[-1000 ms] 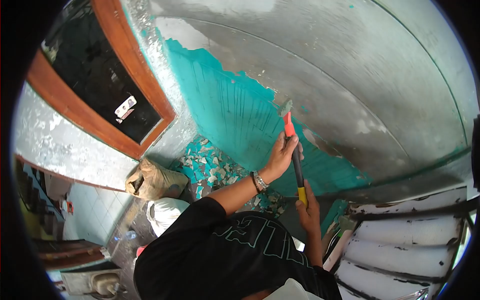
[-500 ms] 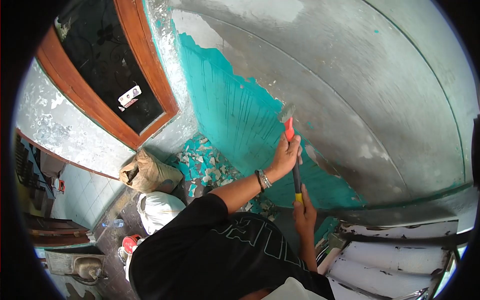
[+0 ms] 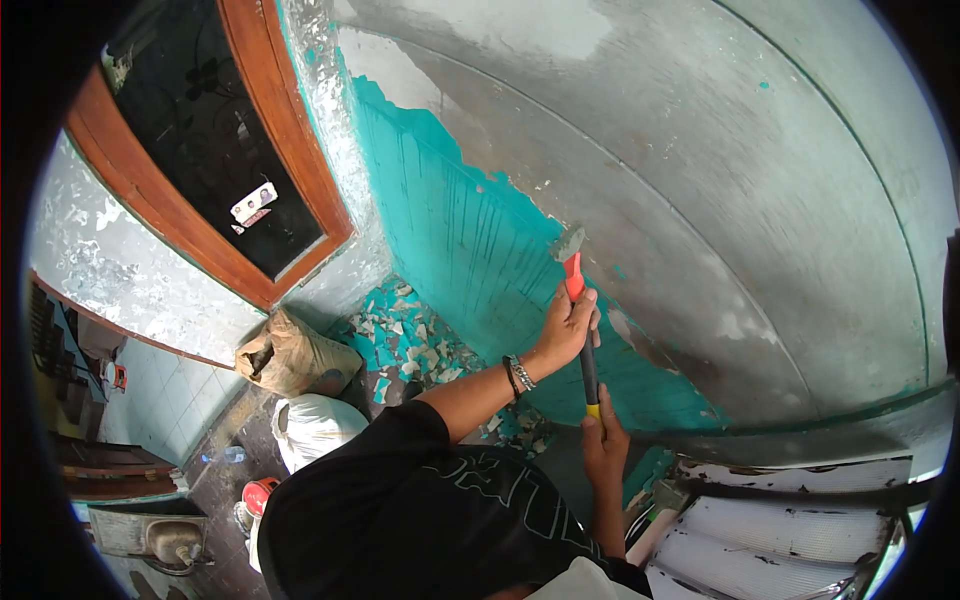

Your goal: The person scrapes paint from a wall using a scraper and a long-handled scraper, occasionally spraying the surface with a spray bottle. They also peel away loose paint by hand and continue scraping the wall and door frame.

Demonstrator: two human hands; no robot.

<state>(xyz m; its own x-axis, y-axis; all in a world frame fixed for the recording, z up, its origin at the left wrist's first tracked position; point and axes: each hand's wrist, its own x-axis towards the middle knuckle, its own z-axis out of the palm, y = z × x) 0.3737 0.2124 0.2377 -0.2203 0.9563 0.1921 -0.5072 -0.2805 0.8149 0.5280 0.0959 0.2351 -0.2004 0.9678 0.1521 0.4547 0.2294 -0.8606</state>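
A long-handled scraper with a red neck, black shaft and yellow band is held in both my hands. Its flat metal blade meets the wall at the ragged upper edge of the turquoise paint. My left hand, with bracelets at the wrist, wraps the handle just below the red neck. Lower down, my right hand grips the handle near the yellow band. Bare grey plaster lies above and right of the paint edge.
Turquoise and grey paint flakes cover the floor at the wall's foot. A brown sack and a white sack stand beside them. A wood-framed dark window is at upper left. White corrugated sheets lie at lower right.
The view has shifted slightly, so the wall and floor sit lower. The scraper blade stays near the paint edge and looks turned a little. Both hands keep hold of the handle.
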